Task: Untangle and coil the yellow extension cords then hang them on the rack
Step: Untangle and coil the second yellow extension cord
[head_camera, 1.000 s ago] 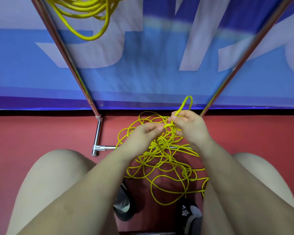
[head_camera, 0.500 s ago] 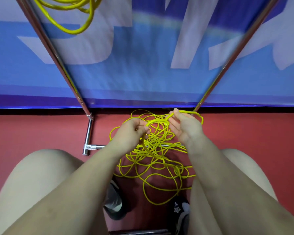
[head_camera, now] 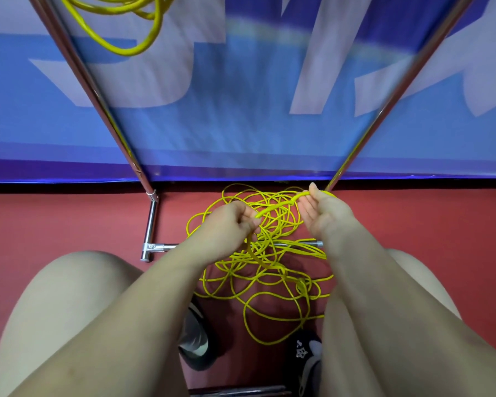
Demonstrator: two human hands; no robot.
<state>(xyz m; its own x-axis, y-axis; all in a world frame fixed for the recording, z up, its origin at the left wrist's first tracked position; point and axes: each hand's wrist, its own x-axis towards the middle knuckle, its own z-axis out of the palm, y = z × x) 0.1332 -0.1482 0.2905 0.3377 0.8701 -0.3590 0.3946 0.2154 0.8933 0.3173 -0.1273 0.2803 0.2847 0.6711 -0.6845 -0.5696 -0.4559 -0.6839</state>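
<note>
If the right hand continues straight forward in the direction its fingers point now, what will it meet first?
The right hand, pinching a strand of the tangled yellow cord, points up and away toward the slanted chrome rack pole. It would probably meet the pole's lower end first, just before the blue printed banner; depth is unclear.

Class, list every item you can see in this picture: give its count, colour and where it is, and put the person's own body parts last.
tangled extension cord: one heap, yellow, on the red floor between the knees
coiled cord: one, yellow, hanging top left
rack: one, silver metal, two slanted poles and floor bars
banner: one, blue and white, behind the rack
floor: red
shoes: two, dark, bottom centre
left hand: grips a cord strand
right hand: pinches the same strand
knees: two, bare
</note>
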